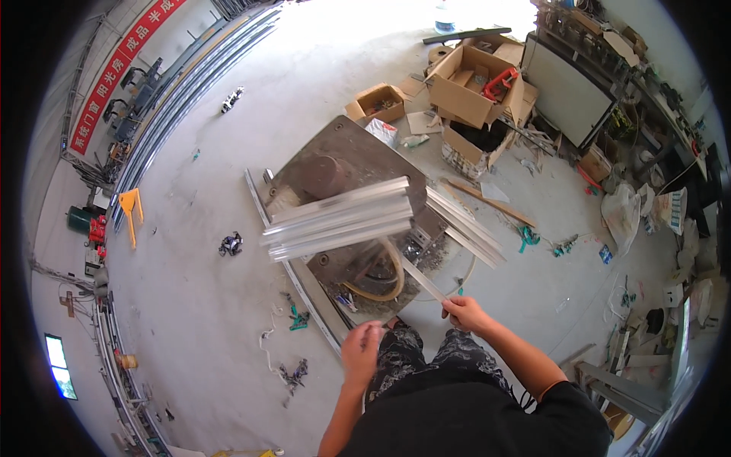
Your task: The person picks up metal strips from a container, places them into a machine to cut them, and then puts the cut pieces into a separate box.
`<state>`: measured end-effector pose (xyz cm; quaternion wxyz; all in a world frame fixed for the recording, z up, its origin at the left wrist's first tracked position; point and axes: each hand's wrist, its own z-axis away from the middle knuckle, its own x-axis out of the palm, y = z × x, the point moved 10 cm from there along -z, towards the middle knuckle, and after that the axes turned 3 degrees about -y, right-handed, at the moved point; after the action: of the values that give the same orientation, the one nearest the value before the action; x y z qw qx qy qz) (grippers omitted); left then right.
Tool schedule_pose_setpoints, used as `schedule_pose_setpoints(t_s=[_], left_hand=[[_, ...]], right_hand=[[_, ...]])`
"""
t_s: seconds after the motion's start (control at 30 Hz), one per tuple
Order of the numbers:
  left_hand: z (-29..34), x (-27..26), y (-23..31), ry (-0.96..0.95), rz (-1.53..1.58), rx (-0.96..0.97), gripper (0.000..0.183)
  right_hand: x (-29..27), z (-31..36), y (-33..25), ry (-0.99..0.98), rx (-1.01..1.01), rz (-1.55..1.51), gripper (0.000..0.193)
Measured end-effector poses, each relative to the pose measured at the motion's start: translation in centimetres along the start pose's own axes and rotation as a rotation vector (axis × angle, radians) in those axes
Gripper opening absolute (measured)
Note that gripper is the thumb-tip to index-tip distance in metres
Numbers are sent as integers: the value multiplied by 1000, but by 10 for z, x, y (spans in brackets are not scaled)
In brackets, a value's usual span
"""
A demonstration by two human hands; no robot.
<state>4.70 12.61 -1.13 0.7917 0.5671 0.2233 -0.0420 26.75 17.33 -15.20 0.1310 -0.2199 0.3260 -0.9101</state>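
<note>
My right hand (466, 314) is closed, its fingers pinching the near end of a thin pale strip (425, 280) that slants up and left toward the machine. My left hand (360, 349) is off to the left, in front of my leg. Blur keeps me from telling how its fingers are set, and I see nothing in it. Ahead, a bundle of silvery metal profiles (339, 217) lies across a dark metal machine table (358, 148) with a round brown block (324, 177) on it. More pale profiles (464, 228) stick out at its right side. A yellowish hose (399, 270) loops below the bundle.
A long metal rail (301, 293) runs along the machine's left side. Open cardboard boxes (461, 99) stand beyond it at the right. Scraps of green material (298, 316) are scattered on the floor. Long profiles (164, 114) and a yellow stand (131, 209) are at far left.
</note>
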Motion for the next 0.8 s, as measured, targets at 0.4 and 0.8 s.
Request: schedule_pose_setpoints(t_s=[0.4,0.8], left_hand=[[-70,-71,233,255,-820,827,45],[-123,-50,220,-121,-1000,526,68]], right_hand=[[-2,3,-1,62,-50,66,33],[-1,-11,0,58,-157,193,33]])
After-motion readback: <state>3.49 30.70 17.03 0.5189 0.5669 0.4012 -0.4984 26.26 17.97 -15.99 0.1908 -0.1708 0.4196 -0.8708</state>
